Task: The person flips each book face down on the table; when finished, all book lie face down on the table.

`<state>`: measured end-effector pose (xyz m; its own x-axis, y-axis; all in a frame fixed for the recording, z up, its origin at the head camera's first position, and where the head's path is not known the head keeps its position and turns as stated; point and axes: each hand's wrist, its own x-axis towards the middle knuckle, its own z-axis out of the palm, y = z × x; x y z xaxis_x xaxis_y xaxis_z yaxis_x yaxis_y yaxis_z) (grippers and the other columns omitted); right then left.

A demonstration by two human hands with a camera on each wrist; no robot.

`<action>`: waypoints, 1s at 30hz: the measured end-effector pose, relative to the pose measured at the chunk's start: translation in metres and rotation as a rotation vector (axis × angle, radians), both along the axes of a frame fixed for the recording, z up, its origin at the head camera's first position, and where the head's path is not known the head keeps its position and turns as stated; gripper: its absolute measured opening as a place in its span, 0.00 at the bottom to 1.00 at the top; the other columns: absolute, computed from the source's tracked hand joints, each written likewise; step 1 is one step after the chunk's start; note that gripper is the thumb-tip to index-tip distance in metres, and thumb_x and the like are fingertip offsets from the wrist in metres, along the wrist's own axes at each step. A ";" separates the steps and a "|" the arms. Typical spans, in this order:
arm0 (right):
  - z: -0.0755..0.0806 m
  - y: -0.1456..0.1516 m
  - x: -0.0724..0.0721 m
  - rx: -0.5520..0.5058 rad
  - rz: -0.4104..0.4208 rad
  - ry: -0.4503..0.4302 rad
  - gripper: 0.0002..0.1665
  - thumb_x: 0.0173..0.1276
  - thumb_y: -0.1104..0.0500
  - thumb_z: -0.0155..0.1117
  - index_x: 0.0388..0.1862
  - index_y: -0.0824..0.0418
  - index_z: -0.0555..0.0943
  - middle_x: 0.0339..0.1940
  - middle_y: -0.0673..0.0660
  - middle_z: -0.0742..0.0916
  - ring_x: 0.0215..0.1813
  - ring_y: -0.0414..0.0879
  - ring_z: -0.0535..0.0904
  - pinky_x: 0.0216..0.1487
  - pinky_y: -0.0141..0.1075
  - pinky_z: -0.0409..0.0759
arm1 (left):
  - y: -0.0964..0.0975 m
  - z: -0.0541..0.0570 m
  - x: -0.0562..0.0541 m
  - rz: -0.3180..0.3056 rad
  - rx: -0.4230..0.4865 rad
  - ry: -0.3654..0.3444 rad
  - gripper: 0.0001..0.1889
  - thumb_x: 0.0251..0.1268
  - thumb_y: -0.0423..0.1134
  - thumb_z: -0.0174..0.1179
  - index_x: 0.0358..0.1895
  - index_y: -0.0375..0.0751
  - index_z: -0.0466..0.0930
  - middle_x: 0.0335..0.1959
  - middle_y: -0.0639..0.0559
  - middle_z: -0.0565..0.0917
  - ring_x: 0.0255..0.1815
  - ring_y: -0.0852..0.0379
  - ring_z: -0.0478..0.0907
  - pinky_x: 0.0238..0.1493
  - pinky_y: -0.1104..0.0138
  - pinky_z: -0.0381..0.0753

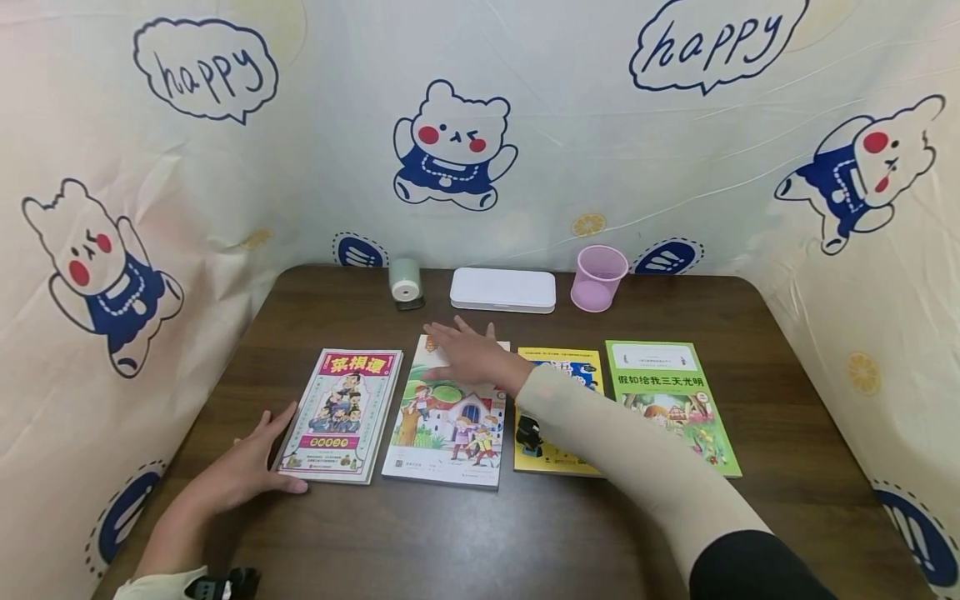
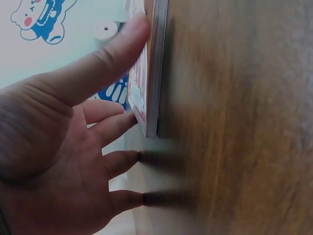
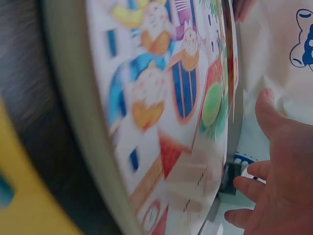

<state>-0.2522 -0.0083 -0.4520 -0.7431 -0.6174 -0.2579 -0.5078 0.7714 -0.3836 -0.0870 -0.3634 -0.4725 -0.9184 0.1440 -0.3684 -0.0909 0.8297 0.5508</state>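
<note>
On the brown table, several books lie side by side. My left hand (image 1: 243,467) is at the left edge of the leftmost book (image 1: 348,408), which has a red title banner. In the left wrist view the thumb overlaps the cover's edge, and the spread fingertips (image 2: 128,198) reach down beside the book near the tabletop. My right hand (image 1: 472,354), fingers spread, is over the upper part of the white picture book (image 1: 450,433). A yellow book (image 1: 551,458) lies partly hidden under the right sleeve. Furthest right is a green book (image 1: 660,383), its lower part also overlapped by the sleeve.
Along the table's back edge stand a small grey-green object (image 1: 406,282) with a round white face, a flat white case (image 1: 502,290) and a pink cup (image 1: 597,283). A printed cloth (image 1: 555,150) with cartoon bears hangs around the back and sides.
</note>
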 end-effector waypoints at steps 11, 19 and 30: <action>-0.009 -0.037 -0.001 -0.001 0.019 -0.006 0.55 0.69 0.25 0.58 0.86 0.43 0.51 0.87 0.52 0.54 0.86 0.61 0.41 0.75 0.77 0.40 | -0.001 0.001 0.000 0.040 -0.017 -0.040 0.69 0.43 0.55 0.81 0.83 0.34 0.42 0.78 0.16 0.40 0.75 0.14 0.32 0.65 0.19 0.32; -0.022 -0.054 -0.001 0.029 -0.013 0.033 0.49 0.69 0.24 0.57 0.84 0.39 0.60 0.87 0.53 0.56 0.85 0.65 0.44 0.73 0.78 0.42 | 0.000 -0.001 0.000 0.049 -0.038 -0.052 0.68 0.43 0.54 0.81 0.83 0.35 0.43 0.77 0.15 0.38 0.74 0.12 0.34 0.66 0.20 0.33; -0.029 -0.065 0.004 0.014 -0.091 0.094 0.42 0.67 0.26 0.63 0.77 0.38 0.70 0.85 0.53 0.62 0.85 0.66 0.47 0.73 0.79 0.43 | 0.002 -0.004 0.008 0.022 -0.008 0.066 0.65 0.46 0.49 0.82 0.82 0.30 0.47 0.79 0.21 0.50 0.79 0.21 0.42 0.70 0.25 0.44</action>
<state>-0.2482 -0.0736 -0.4810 -0.8172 -0.5433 -0.1924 -0.4690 0.8209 -0.3259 -0.0794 -0.3614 -0.4766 -0.9439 0.1205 -0.3076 -0.0730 0.8321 0.5498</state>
